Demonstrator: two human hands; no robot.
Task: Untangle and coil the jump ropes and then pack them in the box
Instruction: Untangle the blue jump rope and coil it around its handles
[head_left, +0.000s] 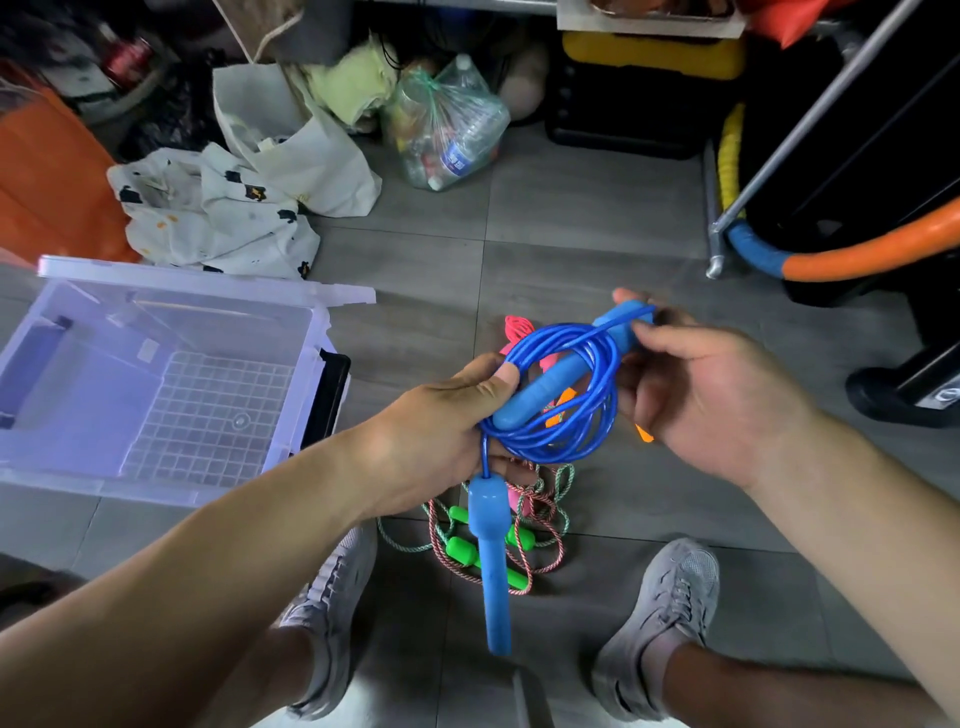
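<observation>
A blue jump rope (558, 395) is wound into a coil held above the floor. My left hand (441, 441) grips the coil's lower left side, and one blue handle (493, 566) hangs straight down from it. My right hand (706, 395) pinches the top end of the other blue handle (602, 358), which lies slanted through the coil. On the floor below lies a tangle of a rope with green handles (462, 551) and pink and orange rope parts (519, 330). The clear plastic box (161, 488) stands open at the left.
The box's lid (197, 278) leans behind it. Cloth bags (218, 213), a plastic bag of bottles (447, 130) and an orange bin (47, 182) crowd the back. An orange and blue hoop (857, 254) and a metal rack (810, 119) stand right. My two grey shoes (660, 623) rest on grey tiles.
</observation>
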